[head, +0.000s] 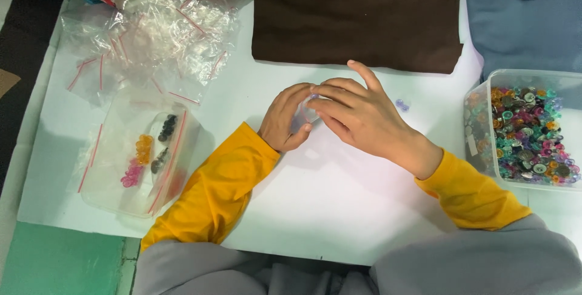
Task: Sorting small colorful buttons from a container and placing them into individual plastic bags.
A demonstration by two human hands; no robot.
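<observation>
My left hand and my right hand meet over the middle of the white sheet. Between their fingers is a small clear plastic bag, mostly hidden by the fingers. What is inside the bag cannot be made out. Both arms wear yellow sleeves. A few pale blue-violet buttons lie on the sheet just right of my right hand.
A clear tub full of mixed coloured buttons stands at the right. At the left a clear tray holds bagged pink, orange and dark buttons, with a pile of empty zip bags behind. Folded brown and blue-grey shirts lie at the back.
</observation>
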